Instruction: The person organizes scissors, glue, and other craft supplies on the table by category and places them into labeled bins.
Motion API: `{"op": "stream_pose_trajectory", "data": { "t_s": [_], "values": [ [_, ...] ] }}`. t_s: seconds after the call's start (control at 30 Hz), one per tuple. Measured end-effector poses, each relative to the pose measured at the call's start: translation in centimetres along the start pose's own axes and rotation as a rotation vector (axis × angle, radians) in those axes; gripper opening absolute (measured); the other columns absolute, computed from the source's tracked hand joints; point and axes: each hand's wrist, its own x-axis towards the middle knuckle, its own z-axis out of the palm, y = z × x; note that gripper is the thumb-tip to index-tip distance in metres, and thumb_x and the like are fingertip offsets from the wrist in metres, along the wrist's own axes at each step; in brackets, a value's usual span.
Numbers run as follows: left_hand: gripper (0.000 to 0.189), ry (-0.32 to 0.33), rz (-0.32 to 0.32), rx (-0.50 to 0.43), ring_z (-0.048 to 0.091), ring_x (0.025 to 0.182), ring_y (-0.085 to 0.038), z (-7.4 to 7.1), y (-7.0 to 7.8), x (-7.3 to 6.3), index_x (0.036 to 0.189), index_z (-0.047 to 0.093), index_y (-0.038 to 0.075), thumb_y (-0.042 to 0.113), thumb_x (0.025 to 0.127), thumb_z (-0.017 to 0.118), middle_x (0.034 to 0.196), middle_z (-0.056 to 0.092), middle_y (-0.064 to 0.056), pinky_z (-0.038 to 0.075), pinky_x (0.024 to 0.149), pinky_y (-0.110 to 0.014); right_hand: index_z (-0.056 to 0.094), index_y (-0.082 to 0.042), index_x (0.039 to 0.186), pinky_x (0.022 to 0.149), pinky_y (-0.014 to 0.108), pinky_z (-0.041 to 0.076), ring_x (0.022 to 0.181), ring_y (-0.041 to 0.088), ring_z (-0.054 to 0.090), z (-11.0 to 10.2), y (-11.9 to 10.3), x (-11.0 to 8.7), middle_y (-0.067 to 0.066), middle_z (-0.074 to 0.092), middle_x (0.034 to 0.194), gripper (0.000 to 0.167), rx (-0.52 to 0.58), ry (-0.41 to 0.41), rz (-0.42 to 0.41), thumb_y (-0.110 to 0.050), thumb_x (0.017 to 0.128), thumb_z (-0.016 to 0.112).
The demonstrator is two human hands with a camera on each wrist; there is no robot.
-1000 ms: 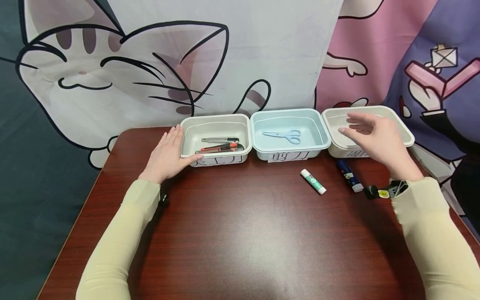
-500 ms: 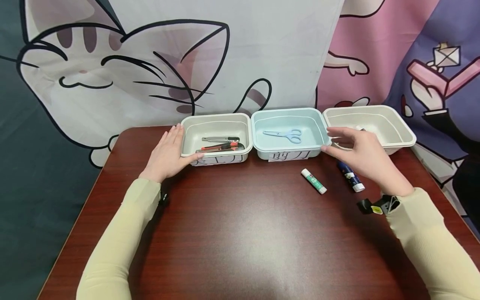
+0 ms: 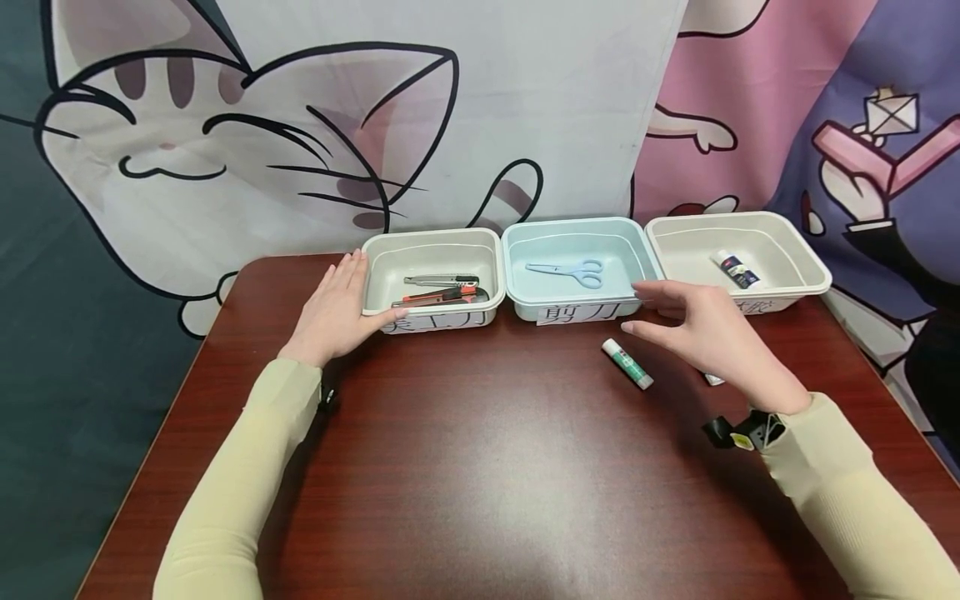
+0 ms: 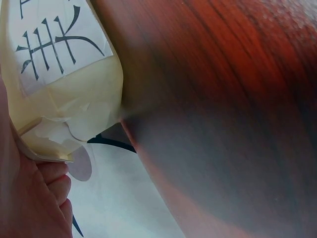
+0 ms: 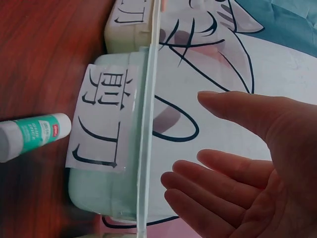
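Right hand point(image 3: 701, 329), glue stick point(image 3: 627, 364) slanting toward bin point(image 3: 577, 237)

your left hand point(image 3: 328, 312) touches the upright, leftmost cream bin point(image 3: 432, 252); near your right hand point(image 3: 708, 333), a green-and-white glue stick point(image 3: 627, 364) lies slanted on the table point(image 3: 480, 467)

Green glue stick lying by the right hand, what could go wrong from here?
The green glue stick lies on its side, so a nudge from the right hand might roll it. A white-ended item, mostly hidden by that hand in the head view, could get knocked. The left hand touches the left bin; a push might slide the utility knives inside.
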Motion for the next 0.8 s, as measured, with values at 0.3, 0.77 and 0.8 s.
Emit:
{"op": "stream_pose_trajectory", "data": {
  "t_s": [0.3, 0.77, 0.8],
  "values": [
    [0.121, 0.004, -0.001, -0.002, 0.01, 0.154, -0.032, 0.0, 0.1, -0.1, 0.16, 0.011, -0.006, 0.083, 0.087, 0.048, 0.166, 0.014, -0.023, 0.003, 0.125, -0.042, 0.07, -0.007, 0.13, 0.091, 0.046, 0.051, 0.109, 0.026, 0.067, 0.4, 0.7, -0.9, 0.01, 0.072, 0.118, 0.055, -0.062, -0.069, 0.023, -0.034, 0.085, 0.085],
    [0.121, 0.003, -0.004, -0.003, 0.01, 0.154, -0.032, 0.0, 0.1, -0.1, 0.16, 0.012, -0.006, 0.083, 0.087, 0.049, 0.166, 0.014, -0.023, 0.005, 0.125, -0.043, 0.07, -0.003, 0.127, 0.082, 0.046, 0.051, 0.098, 0.028, 0.068, 2.5, 2.8, -1.9, 0.011, 0.074, 0.109, 0.054, -0.099, -0.083, 0.038, -0.034, 0.085, 0.085],
    [0.121, 0.005, -0.004, -0.003, 0.011, 0.154, -0.032, 0.0, 0.1, -0.1, 0.16, 0.012, -0.006, 0.083, 0.087, 0.049, 0.166, 0.014, -0.023, 0.005, 0.125, -0.043, 0.07, -0.003, 0.127, 0.082, 0.047, 0.051, 0.098, 0.028, 0.068, 2.6, 3.0, -2.0, 0.011, 0.074, 0.109, 0.055, -0.1, -0.089, 0.043, -0.034, 0.084, 0.085]
  ]
}}
